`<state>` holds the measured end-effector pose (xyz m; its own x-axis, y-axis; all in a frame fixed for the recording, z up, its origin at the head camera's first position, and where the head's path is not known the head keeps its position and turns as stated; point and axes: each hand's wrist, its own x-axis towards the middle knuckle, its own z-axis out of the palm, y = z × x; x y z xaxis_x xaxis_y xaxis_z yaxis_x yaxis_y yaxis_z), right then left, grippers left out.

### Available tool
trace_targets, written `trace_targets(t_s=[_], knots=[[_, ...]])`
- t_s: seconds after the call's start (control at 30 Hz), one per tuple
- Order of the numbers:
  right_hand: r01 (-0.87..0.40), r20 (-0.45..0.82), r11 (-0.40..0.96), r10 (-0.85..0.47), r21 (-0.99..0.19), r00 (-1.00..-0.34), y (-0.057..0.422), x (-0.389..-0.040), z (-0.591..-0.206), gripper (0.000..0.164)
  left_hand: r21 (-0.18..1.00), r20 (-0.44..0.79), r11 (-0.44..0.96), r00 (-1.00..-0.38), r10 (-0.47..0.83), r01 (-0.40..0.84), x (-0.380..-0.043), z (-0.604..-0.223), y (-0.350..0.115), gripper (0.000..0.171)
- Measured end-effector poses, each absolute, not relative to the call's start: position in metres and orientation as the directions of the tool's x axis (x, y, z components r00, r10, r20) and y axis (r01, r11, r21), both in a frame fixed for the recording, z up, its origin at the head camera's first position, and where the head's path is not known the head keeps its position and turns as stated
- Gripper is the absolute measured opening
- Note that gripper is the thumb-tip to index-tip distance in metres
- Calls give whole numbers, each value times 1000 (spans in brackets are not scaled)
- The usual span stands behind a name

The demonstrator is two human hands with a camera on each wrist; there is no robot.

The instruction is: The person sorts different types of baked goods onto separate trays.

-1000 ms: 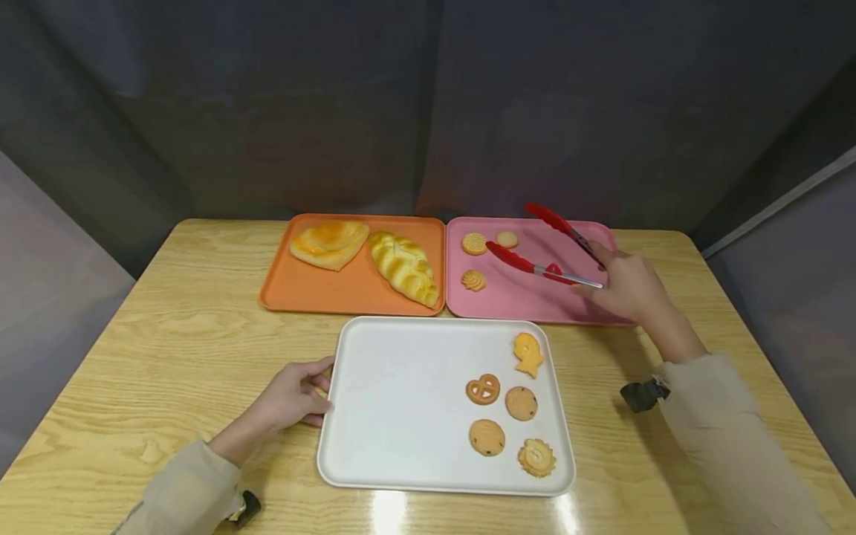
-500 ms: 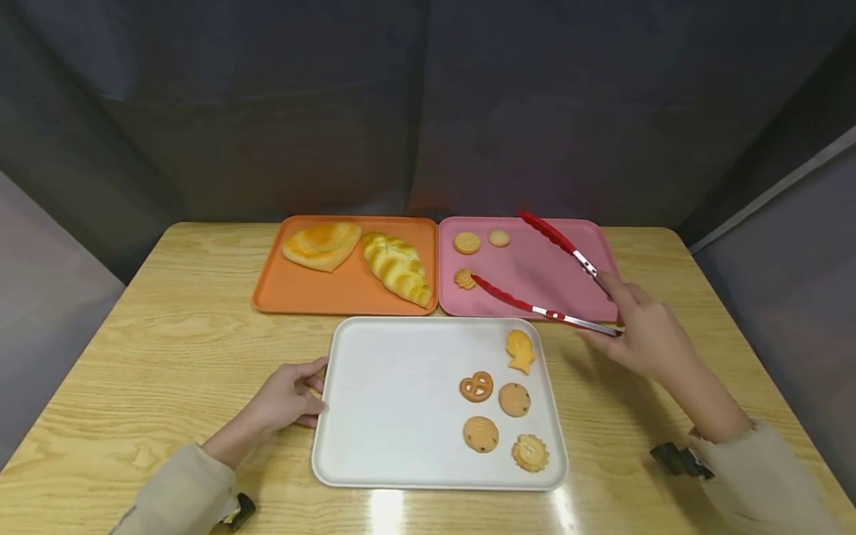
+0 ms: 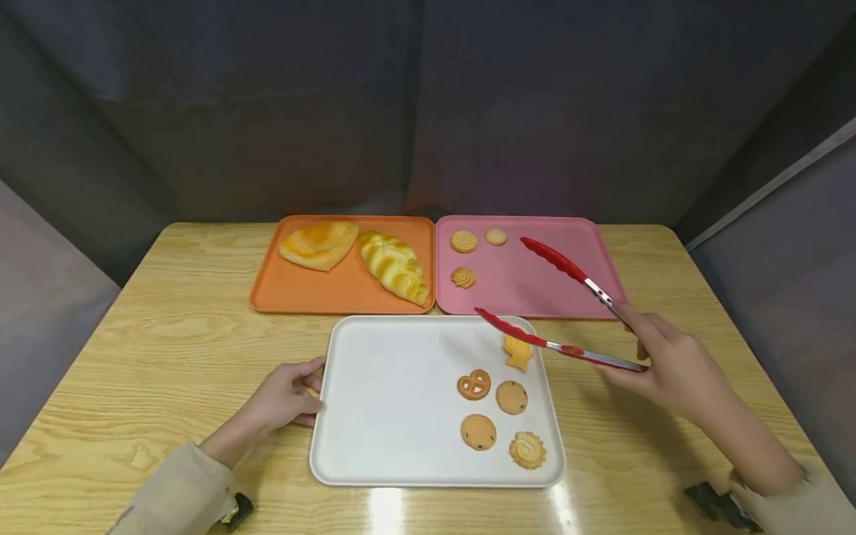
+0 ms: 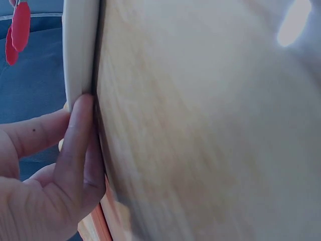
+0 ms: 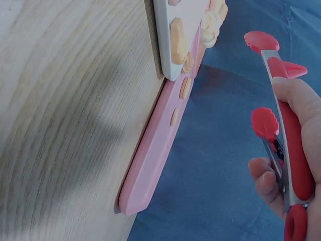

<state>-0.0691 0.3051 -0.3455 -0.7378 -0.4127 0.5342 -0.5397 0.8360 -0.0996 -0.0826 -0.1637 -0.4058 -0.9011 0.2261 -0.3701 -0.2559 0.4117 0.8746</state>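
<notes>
My right hand (image 3: 675, 364) holds red-and-silver tongs (image 3: 511, 331) by the handles. Their two arms stand apart with nothing between the red tips. The lower arm passes over the right side of the white tray (image 3: 388, 401) and covers part of the fish-shaped cookie (image 3: 518, 358). At the tray's left rim, my left hand (image 3: 284, 397) grips the edge with thumb and fingers. A pretzel (image 3: 474, 385), two chip cookies (image 3: 512, 398) and a round scalloped cookie (image 3: 527, 450) lie on the tray's right half.
Behind the white tray lies a pink tray (image 3: 528, 290) with three cookies (image 3: 464, 278) on its left side. An orange tray (image 3: 301, 293) beside it bears a braided bread (image 3: 394, 269) and a flat bread (image 3: 319, 244). Dark curtains (image 3: 301, 111) stand behind the table.
My right hand and the tongs have drawn back from over the pink tray, toward the near right. The tong arms have spread wider. My left hand stays at the white tray's rim.
</notes>
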Motion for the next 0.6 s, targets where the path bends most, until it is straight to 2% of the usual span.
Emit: trace_targets(t_s=[0.17, 0.43, 0.6], knots=[[-545, 518, 834, -428, -89, -740, 306, -62, -344, 75, 875, -368, 413, -901, 229, -252, -82, -405, -164, 71], [-617, 550, 783, -484, -74, -680, 309, -49, -345, 67, 876, -368, 409, -901, 229, -254, -83, -407, -164, 71], [-656, 514, 746, -519, -120, -684, 312, -39, -349, 62, 878, -364, 410, -899, 241, -246, -84, -409, -165, 72]])
